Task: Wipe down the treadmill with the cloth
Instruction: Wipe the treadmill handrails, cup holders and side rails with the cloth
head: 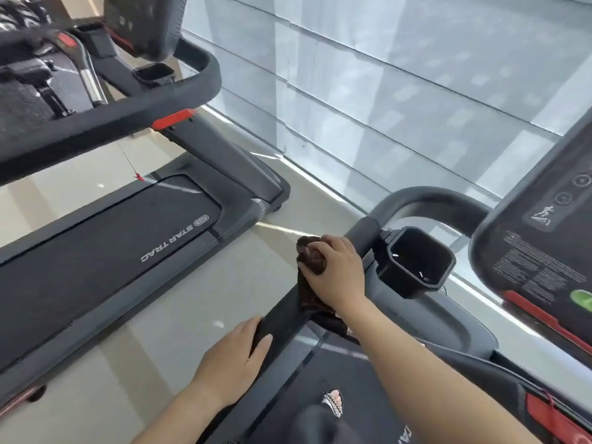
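I stand on a black treadmill whose left handrail (282,318) runs from the lower middle up to a curved front bar (426,200). My right hand (339,270) is closed on a dark brown cloth (312,261) and presses it onto the handrail near the bend. The cloth wraps over the rail and hangs down below my wrist. My left hand (234,363) grips the same rail lower down, fingers curled over its top. Part of the rail is hidden under both hands.
A black cup holder (416,261) sits just right of the cloth. The console panel (544,238) with printed text rises at the right. A second Star Trac treadmill (128,238) stands to the left across a strip of beige floor (160,331). A glass wall (384,91) lies ahead.
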The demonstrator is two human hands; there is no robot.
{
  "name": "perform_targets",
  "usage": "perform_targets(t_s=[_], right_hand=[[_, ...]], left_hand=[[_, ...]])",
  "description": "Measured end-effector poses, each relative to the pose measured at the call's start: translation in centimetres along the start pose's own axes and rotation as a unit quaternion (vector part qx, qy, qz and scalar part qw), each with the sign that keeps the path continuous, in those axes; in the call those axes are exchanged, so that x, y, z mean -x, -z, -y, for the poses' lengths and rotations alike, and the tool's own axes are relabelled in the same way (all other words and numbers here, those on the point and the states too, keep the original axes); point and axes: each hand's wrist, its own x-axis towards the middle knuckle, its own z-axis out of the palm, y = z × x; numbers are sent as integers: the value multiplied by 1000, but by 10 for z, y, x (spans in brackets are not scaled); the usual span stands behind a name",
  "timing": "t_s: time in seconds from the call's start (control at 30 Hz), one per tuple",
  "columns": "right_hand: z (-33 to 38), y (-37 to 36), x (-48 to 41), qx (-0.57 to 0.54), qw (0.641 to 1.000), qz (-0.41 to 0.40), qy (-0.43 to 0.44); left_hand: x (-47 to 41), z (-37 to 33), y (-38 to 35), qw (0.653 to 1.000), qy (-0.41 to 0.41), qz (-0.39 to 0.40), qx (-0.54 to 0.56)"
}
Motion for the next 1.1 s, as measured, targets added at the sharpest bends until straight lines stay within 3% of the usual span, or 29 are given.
perform_targets(t_s=[0.23,0.53,0.77,1.0,1.1], right_hand=[[44,-27,69,-21,999,-8,25],[47,-22,31,1,997,0,-83],[48,-34,80,-68,997,-36,-16],[44,-20,50,-49,998,-18,-36],[44,-18,54,-35,998,26,-36]], left_hand=[[23,26,4,999,-30,11,30],[16,25,5,1000,-19,14,21],[15,24,4,1000,-11,2,15],[20,23,3,1000,5,-7,-7],[23,23,2,999,9,-24,-19]])
